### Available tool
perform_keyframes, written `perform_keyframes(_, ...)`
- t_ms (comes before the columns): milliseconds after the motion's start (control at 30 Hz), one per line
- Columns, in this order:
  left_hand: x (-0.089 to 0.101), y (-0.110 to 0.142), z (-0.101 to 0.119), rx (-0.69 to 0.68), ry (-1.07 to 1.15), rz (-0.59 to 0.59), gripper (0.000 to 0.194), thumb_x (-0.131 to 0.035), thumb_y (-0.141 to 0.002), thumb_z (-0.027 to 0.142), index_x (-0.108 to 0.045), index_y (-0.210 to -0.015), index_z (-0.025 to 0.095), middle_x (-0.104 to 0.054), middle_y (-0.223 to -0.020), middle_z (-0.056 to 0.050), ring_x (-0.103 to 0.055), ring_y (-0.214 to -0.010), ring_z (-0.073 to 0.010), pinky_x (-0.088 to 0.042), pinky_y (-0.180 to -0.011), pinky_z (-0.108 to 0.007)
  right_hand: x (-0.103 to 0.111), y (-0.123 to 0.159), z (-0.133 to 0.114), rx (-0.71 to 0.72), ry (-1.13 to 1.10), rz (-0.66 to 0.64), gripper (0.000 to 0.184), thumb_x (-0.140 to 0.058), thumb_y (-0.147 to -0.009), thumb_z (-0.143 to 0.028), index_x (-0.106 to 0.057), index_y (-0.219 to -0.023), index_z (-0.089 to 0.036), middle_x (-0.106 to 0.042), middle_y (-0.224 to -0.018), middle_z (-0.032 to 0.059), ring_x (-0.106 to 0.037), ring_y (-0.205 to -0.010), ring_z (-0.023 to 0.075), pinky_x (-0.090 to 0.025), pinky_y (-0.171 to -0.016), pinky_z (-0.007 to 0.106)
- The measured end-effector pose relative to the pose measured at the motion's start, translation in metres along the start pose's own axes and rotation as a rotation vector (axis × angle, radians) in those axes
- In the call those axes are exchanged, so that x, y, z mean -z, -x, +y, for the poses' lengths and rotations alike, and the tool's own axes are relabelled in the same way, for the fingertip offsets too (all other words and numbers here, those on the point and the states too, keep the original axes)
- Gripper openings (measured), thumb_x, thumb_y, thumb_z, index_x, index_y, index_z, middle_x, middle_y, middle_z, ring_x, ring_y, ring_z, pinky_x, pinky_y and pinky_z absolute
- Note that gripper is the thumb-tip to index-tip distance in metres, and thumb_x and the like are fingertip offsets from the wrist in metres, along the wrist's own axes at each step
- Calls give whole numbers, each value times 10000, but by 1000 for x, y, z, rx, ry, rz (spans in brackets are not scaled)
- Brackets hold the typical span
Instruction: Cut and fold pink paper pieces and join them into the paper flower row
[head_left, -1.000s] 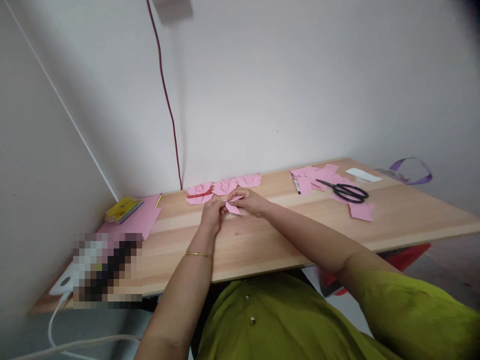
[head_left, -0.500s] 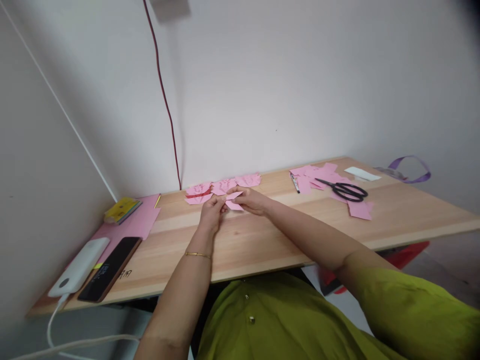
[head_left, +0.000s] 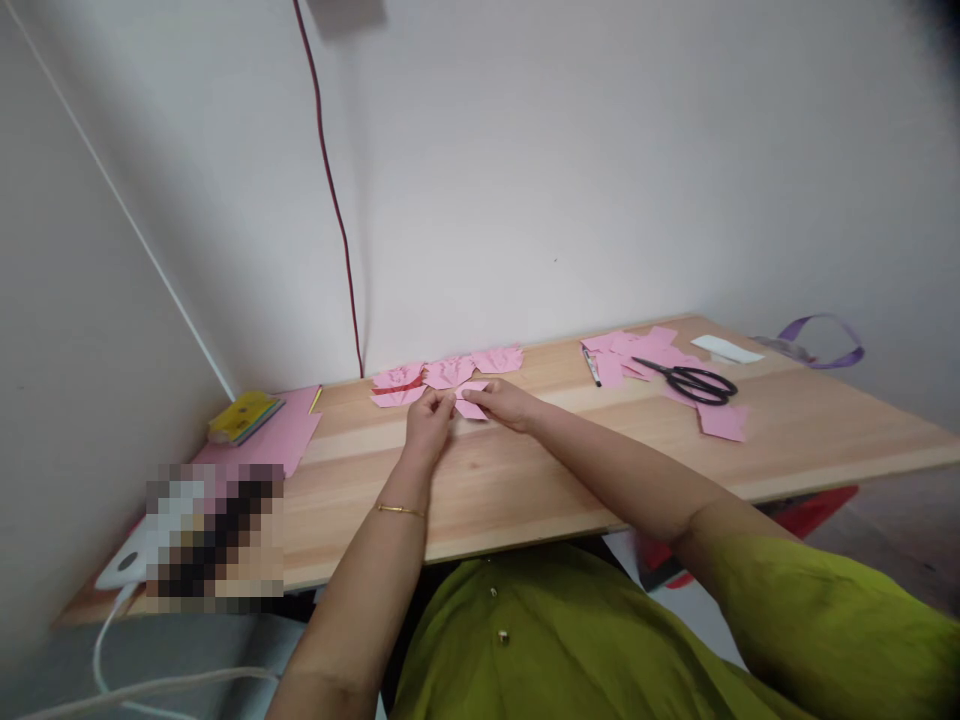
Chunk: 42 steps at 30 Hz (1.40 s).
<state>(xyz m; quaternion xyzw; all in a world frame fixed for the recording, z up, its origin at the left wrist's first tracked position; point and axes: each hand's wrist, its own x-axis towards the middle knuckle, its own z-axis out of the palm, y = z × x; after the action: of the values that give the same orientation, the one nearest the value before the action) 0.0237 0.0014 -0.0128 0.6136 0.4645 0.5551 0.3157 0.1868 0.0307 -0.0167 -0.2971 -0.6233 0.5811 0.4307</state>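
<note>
Between my two hands is a small piece of pink paper (head_left: 472, 410), its lower flap showing below the fingers. My left hand (head_left: 429, 422) pinches its left side with thumb and forefinger. On the right side, my right hand (head_left: 504, 404) grips it, thumb on top and the other fingers partly hidden behind. Just beyond the hands, creased pink paper pieces (head_left: 497, 360) lie in a row by the wall. A red strip (head_left: 397, 388) lies across the leftmost of them.
Black-handled scissors (head_left: 701, 384) rest on scattered pink paper scraps (head_left: 724, 422) at right, beside a pen (head_left: 591, 367) and a white strip (head_left: 726, 349). At left are a yellow pack (head_left: 246, 416), a pink sheet (head_left: 300, 445) and a white device (head_left: 124, 565) with a cable. Pixelation hides part there.
My right fingers have shifted on the pink paper, the thumb now pressing over it, and its upper flap looks flatter. Both hands stay in nearly the same place.
</note>
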Motion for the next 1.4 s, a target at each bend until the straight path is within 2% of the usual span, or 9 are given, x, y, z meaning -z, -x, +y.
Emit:
perform_keyframes(267,-4,2,4,57,52,-51,248,-626,-771,372,-585,-629,174,-520,-564,24,-453,-545,-106,-360,-577,-233,2,1,-6,63,39,29,295,-674,-716,-421,-632,-801,-141,-631,-719,5,-556,-738,145,-412,-673,248)
perform_keyframes(400,-6,4,7,104,127,-77,234,-655,-742,370,-590,-636,172,-508,-546,29,-442,-516,-97,-353,-551,-227,2,3,-11,86,46,-13,280,-667,-730,-411,-629,-814,-147,-631,-755,1,-555,-759,141,-416,-698,248)
perform_keyframes(600,-5,2,5,86,120,-5,255,-659,-737,353,-556,-587,176,-507,-542,30,-441,-528,-93,-356,-557,-222,0,5,-11,6,50,-15,342,-630,-772,-478,-654,-812,-138,-654,-782,27,-553,-740,142,-428,-667,250)
perform_keyframes(767,-5,1,4,136,223,27,255,-670,-717,348,-543,-580,174,-501,-543,32,-440,-525,-84,-367,-546,-211,0,3,-6,8,39,-65,343,-715,-695,-384,-647,-923,-137,-649,-801,13,-541,-687,108,-411,-636,227)
perform_keyframes(933,-5,2,5,195,300,-41,229,-695,-692,349,-575,-624,167,-516,-561,31,-461,-524,-77,-411,-569,-213,3,3,-8,50,163,53,247,-681,-705,-372,-642,-793,-146,-579,-676,-28,-485,-623,97,-371,-602,222)
perform_keyframes(1033,-6,3,7,231,332,-115,220,-715,-665,340,-593,-642,158,-532,-570,25,-472,-520,-76,-413,-558,-212,5,3,-9,57,150,94,226,-689,-687,-362,-642,-776,-159,-554,-654,-38,-465,-606,93,-356,-589,216)
perform_keyframes(1233,-5,5,7,351,435,-203,273,-772,-601,325,-564,-634,151,-591,-627,6,-497,-523,-73,-429,-559,-222,6,0,-7,24,53,81,251,-712,-650,-349,-631,-787,-155,-533,-608,-48,-433,-556,81,-331,-561,215)
perform_keyframes(1400,-7,5,4,320,384,-171,262,-753,-625,324,-558,-595,152,-587,-575,3,-500,-501,-78,-400,-533,-219,1,0,-9,19,-37,42,233,-706,-650,-345,-593,-697,-147,-542,-599,-35,-420,-548,78,-316,-552,223)
